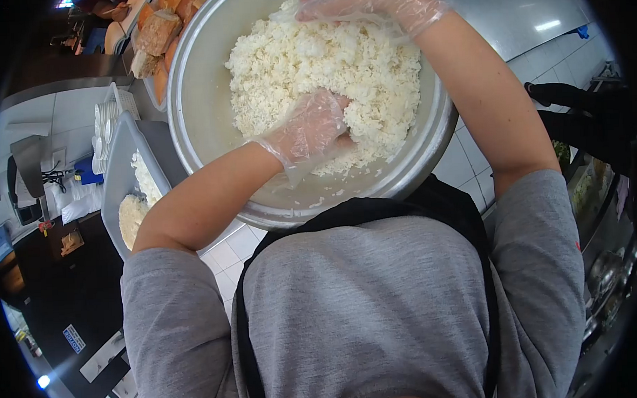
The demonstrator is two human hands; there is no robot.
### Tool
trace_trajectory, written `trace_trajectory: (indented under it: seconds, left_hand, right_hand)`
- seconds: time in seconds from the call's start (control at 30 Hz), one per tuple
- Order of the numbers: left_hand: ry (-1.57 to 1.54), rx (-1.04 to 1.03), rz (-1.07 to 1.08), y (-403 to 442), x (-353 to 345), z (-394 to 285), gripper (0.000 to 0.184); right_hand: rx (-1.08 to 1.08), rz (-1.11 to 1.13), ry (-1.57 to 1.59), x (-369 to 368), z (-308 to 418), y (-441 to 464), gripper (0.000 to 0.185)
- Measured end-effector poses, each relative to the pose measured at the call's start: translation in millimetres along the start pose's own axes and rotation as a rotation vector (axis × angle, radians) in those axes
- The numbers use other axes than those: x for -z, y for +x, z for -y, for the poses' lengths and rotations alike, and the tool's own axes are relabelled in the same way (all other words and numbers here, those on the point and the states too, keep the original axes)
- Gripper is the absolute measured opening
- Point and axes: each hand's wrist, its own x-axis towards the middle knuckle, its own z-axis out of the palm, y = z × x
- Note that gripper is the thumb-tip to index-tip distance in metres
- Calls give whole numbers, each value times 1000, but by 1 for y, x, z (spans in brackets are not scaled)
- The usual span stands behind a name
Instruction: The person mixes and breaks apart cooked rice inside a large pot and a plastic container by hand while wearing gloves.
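Inside the lg metal bowl (207, 136), close to the torso, I see the white rice (392, 84) heaped mostly toward the far side, w/ loose grains near the bottom rim. My L hand (309, 125), in a clear plastic glove, is in the rice, fingers partly hidden; can't tell if it's gripping any. My R hand (350, 3), gloved too, is at the heap's far edge; grip unclear. Bread (160, 32) & a gray tub (114, 174) are L of the bowl.

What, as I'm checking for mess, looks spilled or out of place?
Little: stray rice clings inside the large bowl, on the near side, scattered away from the main heap. I see no spill outside it.
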Motion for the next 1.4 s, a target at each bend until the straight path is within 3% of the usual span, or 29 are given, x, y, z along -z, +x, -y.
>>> trace_trajectory:
  seconds: [0.23, 0.33, 0.4, 0.53, 0.6, 0.73, 0.83, 0.9, 1.03, 1.13, 1.33, 1.4]
  left_hand:
    - [113, -52, -48, -5, 21, -3, 42]
    - [46, 9, 78, -13, 45, -25, 39]
    - [185, -55, 199, -18, 58, -42, 35]
    - [78, 5, 247, -12, 57, -58, 30]
    - [277, -230, -18, -10, 31, -51, 24]
    - [476, -392, 117, 1, 24, -45, 23]
    - [463, -331, 139, 8, 10, -40, 27]
    - [353, -241, 174, 15, 5, -41, 34]
    - [310, -182, 178, 22, 8, -38, 34]
    - [495, -252, 172, 23, 16, -28, 31]
    - [655, -69, -17, 22, 25, -3, 33]
    - [665, 9, -107, 22, 36, 3, 34]
  right_hand:
    - [-108, 54, 157, 0, -10, 1, 42]
    - [-53, 100, 235, -9, -28, 10, 42]
    - [59, 65, 285, -18, -38, 17, 43]
    - [-4, 77, 200, -8, -27, 13, 44]
    - [8, 69, 102, -9, -26, 16, 46]
    - [-40, 176, 74, -6, -28, 19, 47]
    - [7, 185, 94, -9, -25, 18, 45]
    - [-10, 40, -66, -11, -16, 11, 43]
    - [-26, 77, -56, -6, -1, -1, 42]
    - [-46, 59, -70, -2, 3, -7, 42]
    - [-22, -17, -81, -3, -5, -5, 40]
    - [4, -34, 54, -10, -18, 2, 38]
